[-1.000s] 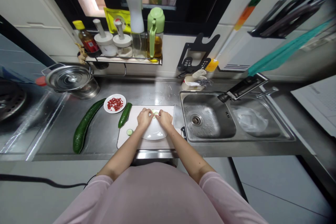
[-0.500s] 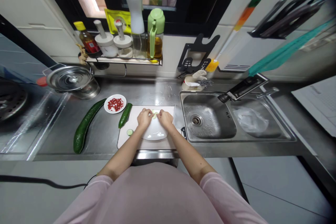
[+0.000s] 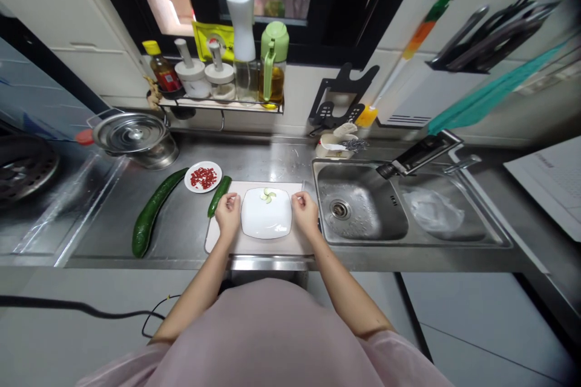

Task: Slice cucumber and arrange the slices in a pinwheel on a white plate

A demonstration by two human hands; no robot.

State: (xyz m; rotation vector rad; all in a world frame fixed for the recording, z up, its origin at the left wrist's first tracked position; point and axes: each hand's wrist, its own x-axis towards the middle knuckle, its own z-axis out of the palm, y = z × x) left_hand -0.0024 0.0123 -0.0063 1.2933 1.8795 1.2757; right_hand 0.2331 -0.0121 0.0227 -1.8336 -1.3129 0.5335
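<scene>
A white square plate (image 3: 266, 221) lies on the pale cutting board (image 3: 272, 247), with a few thin cucumber slices (image 3: 267, 195) fanned near its far edge. My left hand (image 3: 227, 215) is beside the plate's left rim, fingers curled and pinched together. On the other side, my right hand (image 3: 305, 213) is closed in a similar way near the right rim. Whether either pinch holds anything small is not visible. The short piece of cucumber (image 3: 219, 195) rests at the board's left edge, partly behind my left hand.
A plate of chopped red pieces (image 3: 187, 179) and a long cucumber (image 3: 153, 210) lie left, near a lidded steel pot (image 3: 160, 155). The double sink (image 3: 363, 199) is right of the board. A condiment shelf (image 3: 204, 104) hangs at the back.
My hands have moved apart from the slices at the plate's far edge, left and right to its sides. The slices are now uncovered. My left hand hides the spot where a round cucumber piece lay.
</scene>
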